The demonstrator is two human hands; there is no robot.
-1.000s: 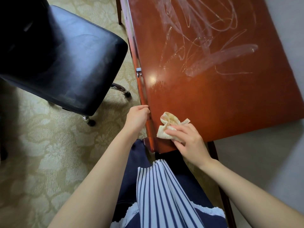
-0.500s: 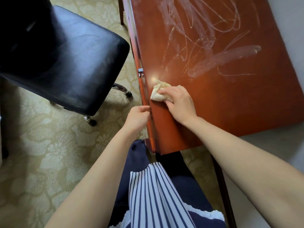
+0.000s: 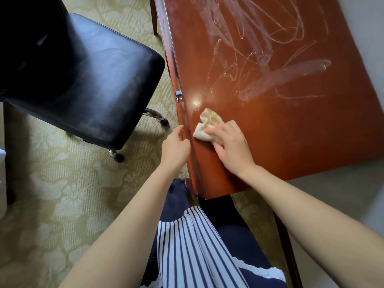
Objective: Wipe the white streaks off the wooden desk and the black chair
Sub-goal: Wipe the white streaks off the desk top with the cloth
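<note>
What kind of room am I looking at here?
Probably a hotel room or a home study, though little of it shows. The clues are a polished wooden desk with a drawer, a black chair on castors, and patterned beige carpet.

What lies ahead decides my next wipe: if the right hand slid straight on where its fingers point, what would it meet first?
Past the cloth under the right hand, probably only a bare strip of desk, then its chair-side edge near the metal fitting. The white streaks lie off that line.
</note>
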